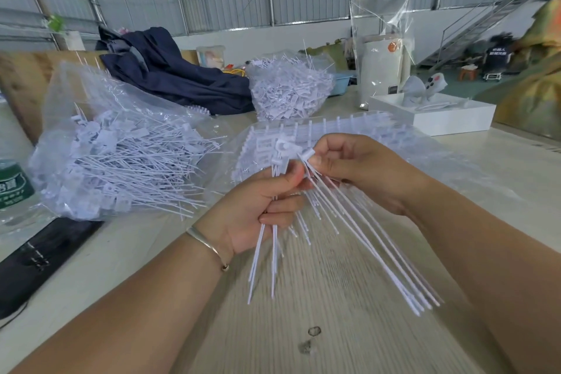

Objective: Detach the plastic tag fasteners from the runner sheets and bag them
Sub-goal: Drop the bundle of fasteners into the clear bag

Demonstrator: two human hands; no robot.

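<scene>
My left hand [258, 206] grips a bunch of white plastic tag fasteners [273, 252], their thin tails hanging below the fist. My right hand [358, 173] pinches the head end of a runner sheet [379, 252], whose long white tails fan down to the right. The two hands meet above the table's middle. Behind them lies a stack of runner sheets [334, 130] on clear plastic. A clear bag of loose fasteners [121, 161] lies open at the left.
A second heap of fasteners [288, 91] sits farther back by a dark blue garment [170, 76]. At the back right stand a white box [440, 115] and an upright clear bag [382, 48]. A bottle [12, 185] and a black object [39, 261] are at the left edge.
</scene>
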